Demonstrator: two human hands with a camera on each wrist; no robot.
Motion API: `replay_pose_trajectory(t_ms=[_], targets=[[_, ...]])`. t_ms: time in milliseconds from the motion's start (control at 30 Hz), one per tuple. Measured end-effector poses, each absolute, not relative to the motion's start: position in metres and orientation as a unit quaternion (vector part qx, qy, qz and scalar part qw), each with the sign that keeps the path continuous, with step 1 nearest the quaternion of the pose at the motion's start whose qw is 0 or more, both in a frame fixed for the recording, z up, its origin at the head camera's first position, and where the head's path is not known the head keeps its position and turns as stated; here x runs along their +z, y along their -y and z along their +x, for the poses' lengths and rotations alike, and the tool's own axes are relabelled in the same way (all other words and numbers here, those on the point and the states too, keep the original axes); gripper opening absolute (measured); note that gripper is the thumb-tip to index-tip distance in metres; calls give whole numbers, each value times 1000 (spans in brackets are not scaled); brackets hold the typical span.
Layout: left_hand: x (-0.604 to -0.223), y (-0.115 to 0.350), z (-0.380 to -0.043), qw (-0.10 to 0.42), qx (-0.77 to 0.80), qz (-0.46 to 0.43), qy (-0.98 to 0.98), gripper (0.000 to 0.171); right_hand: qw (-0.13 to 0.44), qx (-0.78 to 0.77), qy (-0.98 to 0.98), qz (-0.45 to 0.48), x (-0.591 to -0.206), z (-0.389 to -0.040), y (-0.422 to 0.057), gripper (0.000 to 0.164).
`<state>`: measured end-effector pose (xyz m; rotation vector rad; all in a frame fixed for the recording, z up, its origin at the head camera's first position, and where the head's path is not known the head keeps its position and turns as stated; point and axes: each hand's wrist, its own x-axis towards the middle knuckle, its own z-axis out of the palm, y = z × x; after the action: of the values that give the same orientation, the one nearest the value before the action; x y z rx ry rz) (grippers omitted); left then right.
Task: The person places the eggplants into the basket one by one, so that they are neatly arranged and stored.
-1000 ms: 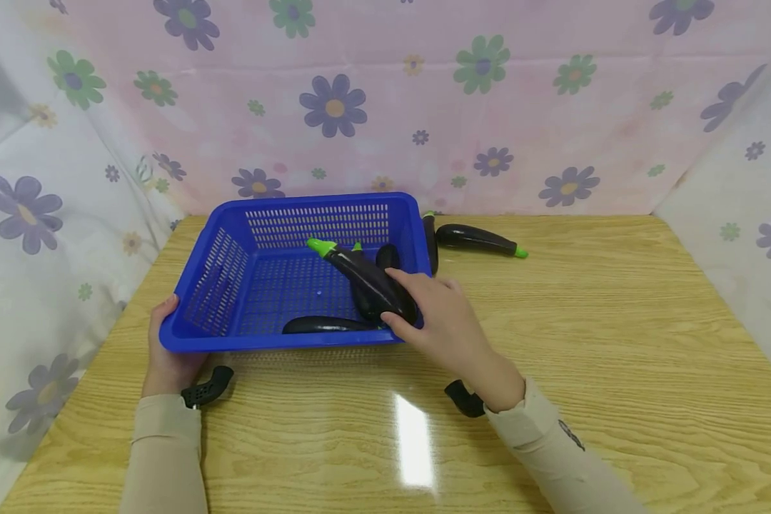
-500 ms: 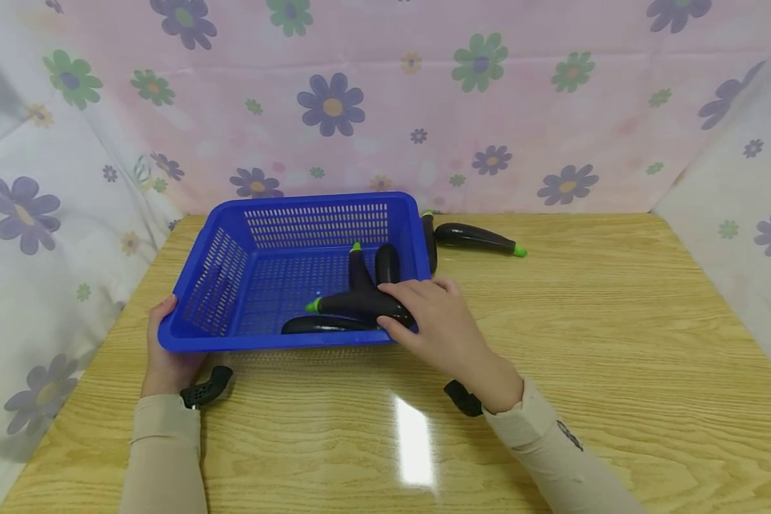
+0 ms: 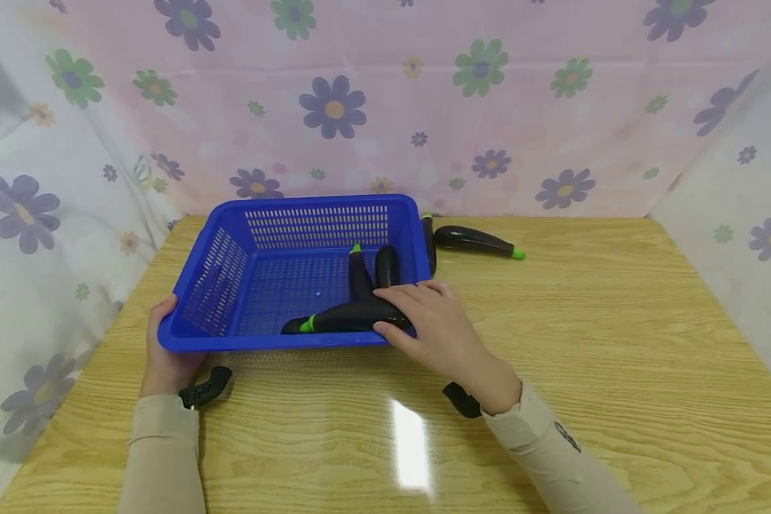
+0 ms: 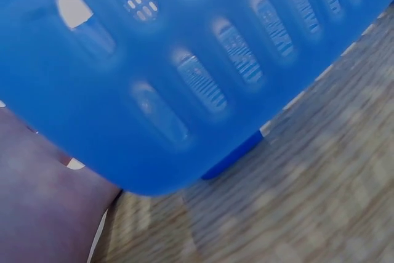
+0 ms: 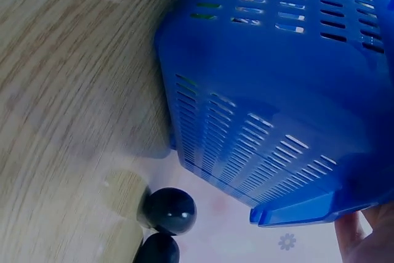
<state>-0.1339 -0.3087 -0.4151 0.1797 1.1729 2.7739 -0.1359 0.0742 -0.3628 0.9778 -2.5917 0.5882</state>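
A blue plastic basket (image 3: 263, 344) with slotted walls stands on the table. My left hand (image 3: 169, 360) grips its front left corner, thumb on the rim; the fingers are hidden below. At the front right corner my right hand (image 3: 443, 332) holds an eggplant (image 3: 353, 314) by its thick end, its green tip pointing left inside the basket. Beneath it another eggplant (image 3: 292, 326) is mostly covered. Two more, an upright-lying eggplant (image 3: 358, 275) and a dark eggplant (image 3: 387, 265), lie by the right wall. In the right wrist view the basket's outer wall (image 5: 277, 72) hides the held eggplant.
Outside the basket, one eggplant (image 3: 472, 239) lies on the wooden table (image 3: 585, 321) and another eggplant (image 3: 429, 246) is beside the right wall. A flowered cloth (image 3: 385, 93) hangs behind. Black wrist mounts (image 3: 208, 385) sit near both wrists.
The eggplant in my right hand has swung down and toward the front wall, its green tip lowering to cover the front eggplant. My left hand has stayed on the basket.
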Motion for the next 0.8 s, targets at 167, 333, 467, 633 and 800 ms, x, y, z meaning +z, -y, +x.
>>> replay_pose_trajectory(t_ms=[167,333,467,633,800], targets=[[-414,306,-138,60,921,73,-379,46,191,228,895,331,-363,-136,-76,42],[-417,300,-139,49,913,67,-399,45,232,230,891,317,-366,-136,-76,42],[-421,298,-137,51,909,57,-409,44,234,212,893,320,-367,-134,-78,43],[-423,298,-135,65,913,58,-399,44,212,195,898,334,-369,-131,-79,43],[-420,298,-136,68,919,71,-382,44,190,208,890,360,-367,-133,-80,39]])
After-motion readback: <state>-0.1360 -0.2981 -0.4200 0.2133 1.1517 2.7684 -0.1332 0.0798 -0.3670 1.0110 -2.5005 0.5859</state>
